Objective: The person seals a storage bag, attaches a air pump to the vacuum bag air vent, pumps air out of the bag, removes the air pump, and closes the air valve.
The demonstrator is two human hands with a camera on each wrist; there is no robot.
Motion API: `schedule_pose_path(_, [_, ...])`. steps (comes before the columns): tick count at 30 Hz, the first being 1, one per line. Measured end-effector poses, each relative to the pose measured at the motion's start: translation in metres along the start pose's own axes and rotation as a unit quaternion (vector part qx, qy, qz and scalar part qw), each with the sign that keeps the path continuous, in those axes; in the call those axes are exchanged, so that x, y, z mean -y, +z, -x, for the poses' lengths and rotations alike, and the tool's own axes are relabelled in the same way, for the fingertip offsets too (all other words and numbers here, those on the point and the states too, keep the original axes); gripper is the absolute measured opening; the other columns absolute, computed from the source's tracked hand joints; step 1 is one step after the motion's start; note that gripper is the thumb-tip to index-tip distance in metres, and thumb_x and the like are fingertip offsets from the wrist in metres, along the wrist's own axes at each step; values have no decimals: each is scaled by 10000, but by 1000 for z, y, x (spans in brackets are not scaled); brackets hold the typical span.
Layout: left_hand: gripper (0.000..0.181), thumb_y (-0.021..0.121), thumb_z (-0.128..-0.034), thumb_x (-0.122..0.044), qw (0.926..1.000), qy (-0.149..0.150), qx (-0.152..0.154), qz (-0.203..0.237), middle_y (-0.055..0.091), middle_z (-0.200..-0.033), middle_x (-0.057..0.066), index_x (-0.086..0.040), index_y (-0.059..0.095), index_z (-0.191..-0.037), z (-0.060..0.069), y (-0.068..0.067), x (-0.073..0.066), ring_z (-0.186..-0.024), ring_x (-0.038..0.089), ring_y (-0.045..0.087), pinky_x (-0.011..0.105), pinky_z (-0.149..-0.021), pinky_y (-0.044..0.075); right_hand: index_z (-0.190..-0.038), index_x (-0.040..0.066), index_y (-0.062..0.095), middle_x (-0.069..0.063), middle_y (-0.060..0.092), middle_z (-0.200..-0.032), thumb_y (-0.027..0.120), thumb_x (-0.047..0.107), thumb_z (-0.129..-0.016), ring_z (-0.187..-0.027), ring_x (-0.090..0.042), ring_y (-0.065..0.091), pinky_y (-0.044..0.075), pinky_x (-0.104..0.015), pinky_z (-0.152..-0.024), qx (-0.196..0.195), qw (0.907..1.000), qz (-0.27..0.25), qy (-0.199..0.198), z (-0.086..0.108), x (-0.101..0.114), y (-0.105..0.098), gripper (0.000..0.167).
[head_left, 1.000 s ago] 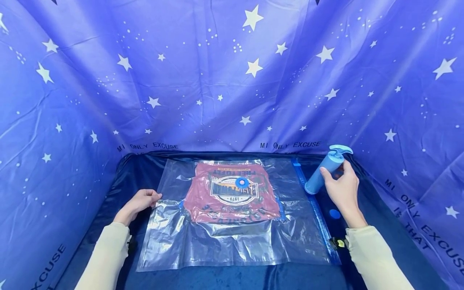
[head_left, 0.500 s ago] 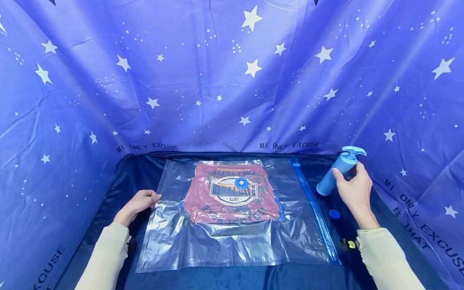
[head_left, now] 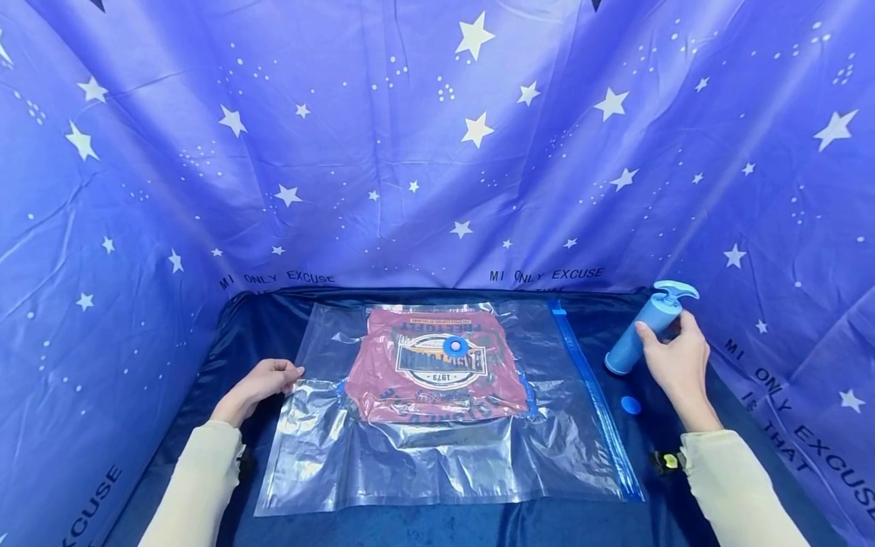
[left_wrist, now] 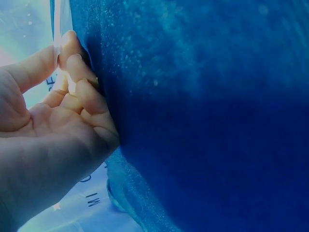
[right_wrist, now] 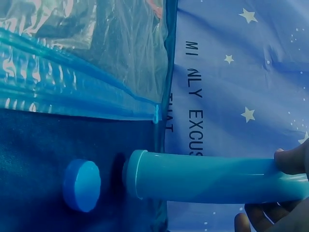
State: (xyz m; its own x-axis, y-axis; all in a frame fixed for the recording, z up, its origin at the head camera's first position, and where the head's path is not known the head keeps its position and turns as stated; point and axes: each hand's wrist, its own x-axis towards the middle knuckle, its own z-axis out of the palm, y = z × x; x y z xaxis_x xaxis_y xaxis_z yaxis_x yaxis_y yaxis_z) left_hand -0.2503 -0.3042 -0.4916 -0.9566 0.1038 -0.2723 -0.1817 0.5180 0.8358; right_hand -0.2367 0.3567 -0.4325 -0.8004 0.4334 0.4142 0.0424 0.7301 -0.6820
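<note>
A clear vacuum storage bag (head_left: 321,456) lies flat in the head view, with a folded maroon printed shirt (head_left: 383,387) inside. Its round blue valve (head_left: 456,346) sits over the shirt, and a blue zip strip (head_left: 591,387) runs along the right edge. My left hand (head_left: 258,386) pinches the bag's left edge between thumb and fingertips, as the left wrist view also shows. To the right of the bag, my right hand (head_left: 677,365) grips a blue hand pump (head_left: 642,334), tilted with its T-shaped handle up. Its lower end is near the cloth; contact cannot be told.
A round blue cap (head_left: 630,405) lies on the dark blue cloth (head_left: 547,524) between the zip strip and my right wrist. A purple-blue curtain (head_left: 383,167) with white stars stands behind and on both sides.
My right hand has carried the pump rightward, off the zip strip, and then slightly down. My left hand has stayed at the bag's edge.
</note>
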Motion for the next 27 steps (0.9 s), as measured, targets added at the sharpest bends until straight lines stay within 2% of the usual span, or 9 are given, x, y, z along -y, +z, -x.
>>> schedule_pose_path(6, [344, 593, -1085, -243, 9998, -147, 30, -133, 537, -713, -13, -96, 569, -775, 1, 2, -2, -747, 189, 526, 400, -838, 386, -1358, -60, 551, -268, 614, -1130, 720, 231, -998, -936, -347, 597, 403, -321, -730, 63, 10000, 70, -16, 2, -5, 3, 493])
schedule_pose_path(13, [338, 610, -1074, -213, 9997, 11, 121, -207, 544, -719, -9, -85, 575, -763, 3, 0, -2, -750, 195, 531, 368, -783, 408, -1389, -49, 549, -277, 619, -1171, 740, 257, -989, -1004, -380, 612, 409, -282, -737, 142, 9999, 10, 11, 5, -7, 5, 539])
schedule_pose_path(20, [339, 618, -1072, -209, 9997, -13, 190, -174, 529, -711, -6, -75, 572, -764, 4, -2, -6, -739, 192, 522, 343, -751, 409, -1437, -57, 529, -287, 620, -1195, 754, 258, -984, -1038, -398, 605, 395, -223, -717, 192, 9997, -70, -99, 7, -5, 6, 596])
schedule_pose_path(23, [309, 608, -1073, -191, 9995, -121, 247, -122, 533, -700, -5, -65, 592, -792, 6, -3, -8, -716, 176, 522, 312, -703, 414, -1426, -62, 529, -285, 617, -1179, 760, 259, -977, -1018, -405, 604, 411, -251, -718, 225, 9996, -83, -122, 8, -4, 6, 597])
schedule_pose_path(27, [283, 592, -1080, -177, 9990, -266, 370, 10, 539, -691, -9, -36, 618, -835, 10, -3, -11, -701, 152, 558, 274, -655, 449, -1512, -44, 451, -301, 593, -1288, 747, 284, -986, -1137, -447, 590, 473, -428, -841, 377, 9992, -107, 23, 10, -3, 2, 687])
